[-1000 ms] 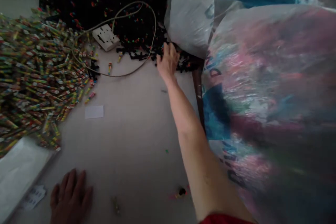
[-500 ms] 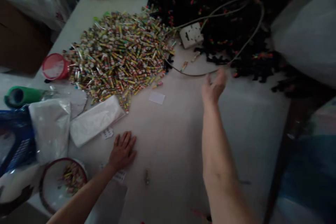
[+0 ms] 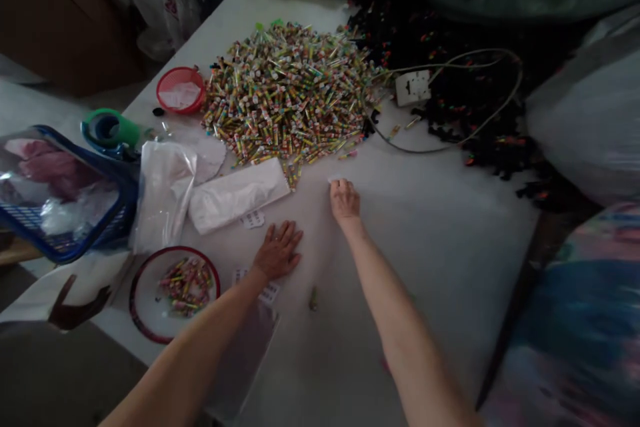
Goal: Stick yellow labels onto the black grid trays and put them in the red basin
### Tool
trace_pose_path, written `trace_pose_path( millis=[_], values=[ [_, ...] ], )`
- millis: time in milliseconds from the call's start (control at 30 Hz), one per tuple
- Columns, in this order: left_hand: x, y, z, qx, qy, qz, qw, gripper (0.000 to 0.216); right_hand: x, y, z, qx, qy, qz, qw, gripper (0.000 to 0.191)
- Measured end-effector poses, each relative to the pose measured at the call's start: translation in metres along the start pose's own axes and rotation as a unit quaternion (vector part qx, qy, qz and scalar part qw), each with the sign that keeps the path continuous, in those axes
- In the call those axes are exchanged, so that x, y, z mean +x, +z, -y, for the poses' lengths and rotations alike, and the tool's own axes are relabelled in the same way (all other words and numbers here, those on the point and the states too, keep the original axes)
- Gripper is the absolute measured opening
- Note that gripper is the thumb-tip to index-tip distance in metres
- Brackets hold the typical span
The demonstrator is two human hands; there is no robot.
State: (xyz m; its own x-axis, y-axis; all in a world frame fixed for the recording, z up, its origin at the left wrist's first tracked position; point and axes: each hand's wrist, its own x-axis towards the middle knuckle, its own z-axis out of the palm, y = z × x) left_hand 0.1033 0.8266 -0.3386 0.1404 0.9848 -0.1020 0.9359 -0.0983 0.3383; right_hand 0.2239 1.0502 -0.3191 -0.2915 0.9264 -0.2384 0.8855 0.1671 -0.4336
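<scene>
Now, mid-frame, left hand (image 3: 279,250) spread flat, empty, on pale grey tabletop (image 3: 430,213), right hand (image 3: 345,201) curled over small white card (image 3: 335,178), grip hidden

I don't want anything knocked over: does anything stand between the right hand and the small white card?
Nothing visible does: the right hand is at the small white card, whose edge shows just beyond it. The tube pile lies farther off.

Head-level view, forward and down
</scene>
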Motion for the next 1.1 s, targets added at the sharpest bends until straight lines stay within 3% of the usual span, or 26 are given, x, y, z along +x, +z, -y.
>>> trace_pose_path(
  millis=[100,200,300,400,533,667,800,933,1100],
  values=[
    [-0.003,-0.02,0.003,-0.062,-0.02,0.031,0.997,0.056,-0.032,0.003,0.026,0.073,0.048,-0.006,0.996,0.023],
    [-0.005,-0.066,0.028,-0.093,-0.051,0.059,0.993,0.037,-0.084,0.008,0.063,0.128,0.074,-0.004,0.989,0.018],
    [-0.003,-0.123,0.083,-0.064,-0.127,0.034,0.989,0.036,-0.131,0.028,0.107,0.208,0.078,0.008,0.975,0.024],
    [0.003,-0.161,0.145,-0.014,-0.207,0.024,0.978,0.042,-0.149,0.064,0.148,0.246,0.082,0.001,0.966,0.027],
    [0.014,-0.163,0.187,0.02,-0.197,0.08,0.977,0.055,-0.143,0.104,0.185,0.212,0.097,-0.045,0.971,0.035],
    [0.014,-0.152,0.189,0.043,-0.172,0.107,0.978,0.061,-0.148,0.114,0.201,0.057,0.077,-0.05,0.994,0.036],
    [-0.001,-0.156,0.182,0.053,-0.113,0.122,0.985,0.04,-0.173,0.112,0.204,-0.024,0.047,-0.003,0.999,0.028],
    [-0.024,-0.156,0.175,0.046,-0.06,0.132,0.988,0.032,-0.216,0.119,0.2,-0.016,0.04,0.02,0.999,0.03],
    [-0.036,-0.172,0.159,0.038,-0.038,0.131,0.99,0.035,-0.262,0.113,0.187,0.155,0.062,-0.013,0.986,0.033]
  ],
)
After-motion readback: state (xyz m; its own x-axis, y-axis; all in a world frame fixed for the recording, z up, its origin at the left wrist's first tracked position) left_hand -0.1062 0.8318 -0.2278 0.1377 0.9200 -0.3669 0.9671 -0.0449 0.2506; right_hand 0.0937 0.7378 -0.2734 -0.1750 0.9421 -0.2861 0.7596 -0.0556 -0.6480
